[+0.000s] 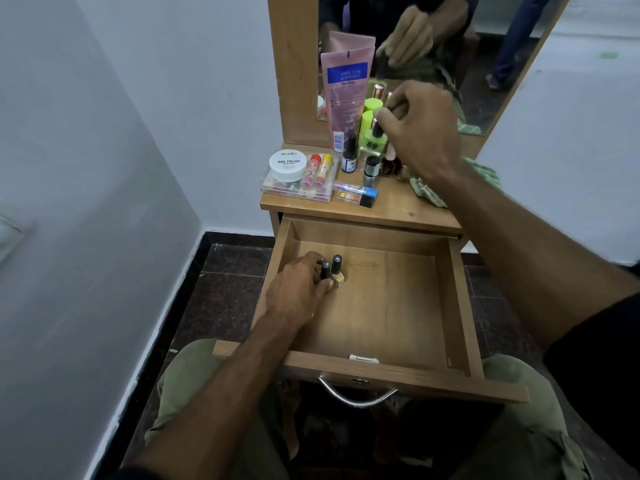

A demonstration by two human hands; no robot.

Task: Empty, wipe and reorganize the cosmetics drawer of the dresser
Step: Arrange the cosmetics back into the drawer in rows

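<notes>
Two hands working at once, one down in the open drawer and one up on the dresser top.

At the near left, the left hand (298,289) is reaching into the pulled-out drawer (460,306), its fingers curling round a black-capped bottle (325,270) that is standing upright beside a beige bottle (337,271) at the drawer's far-left part; the two bottles are touching. On the dresser top (398,209) beyond, a white nail polish jar (288,164) is sitting on a clear case (298,187), with a pink tube (347,98) leaning against the mirror (485,64) behind. Further right, the right hand (426,133) is hovering over a cluster of bottles, fingertips pinching the dark cap of a neon green bottle (375,142). A green striped cloth (429,192) is lying at the far right, partly under that forearm.
</notes>
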